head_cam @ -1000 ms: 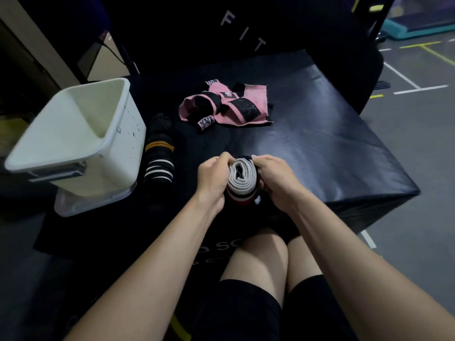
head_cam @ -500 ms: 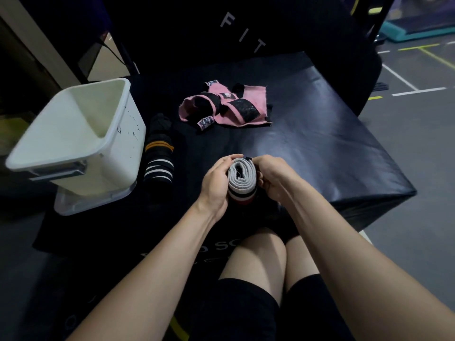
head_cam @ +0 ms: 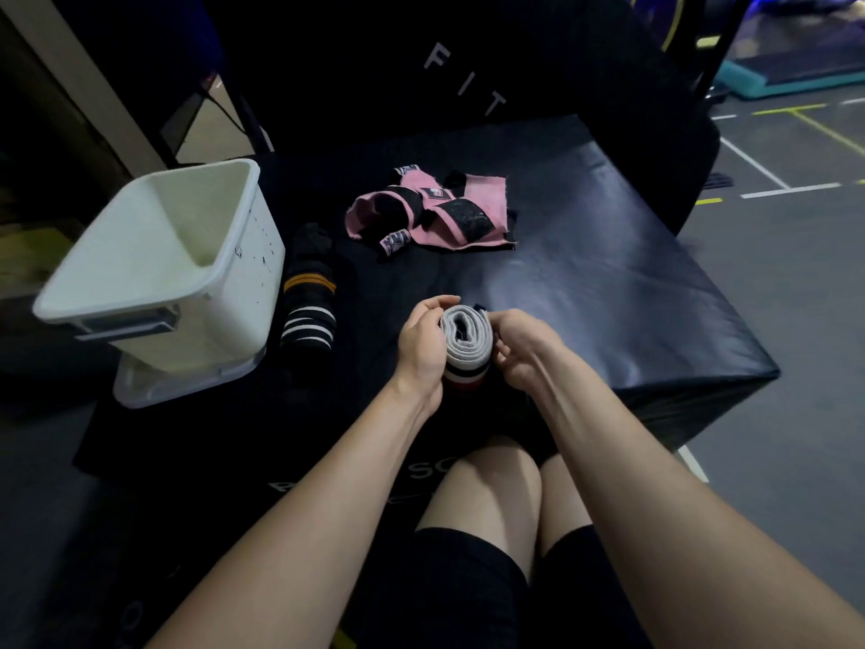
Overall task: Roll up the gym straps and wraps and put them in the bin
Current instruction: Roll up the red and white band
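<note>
A grey wrap (head_cam: 468,344), coiled into a flattened roll with red and black stripes at its lower end, stands on the near part of the black padded box (head_cam: 608,283). My left hand (head_cam: 421,348) grips its left side and my right hand (head_cam: 522,346) grips its right side, fingers curled round the roll. A white bin (head_cam: 234,292) stands open at the left. Beside the bin lies a black wrap with white and orange stripes (head_cam: 306,302). Pink and black straps (head_cam: 430,210) lie loose farther back.
The bin sits on a white lid (head_cam: 154,386) at the box's left edge. A black padded backrest with white letters (head_cam: 468,82) rises behind. Grey floor with painted lines (head_cam: 772,180) drops away on the right. My bare knees are below the hands.
Both hands stay on the grey roll and have shifted slightly round it. The roll looks about the same size. Nothing else has moved.
</note>
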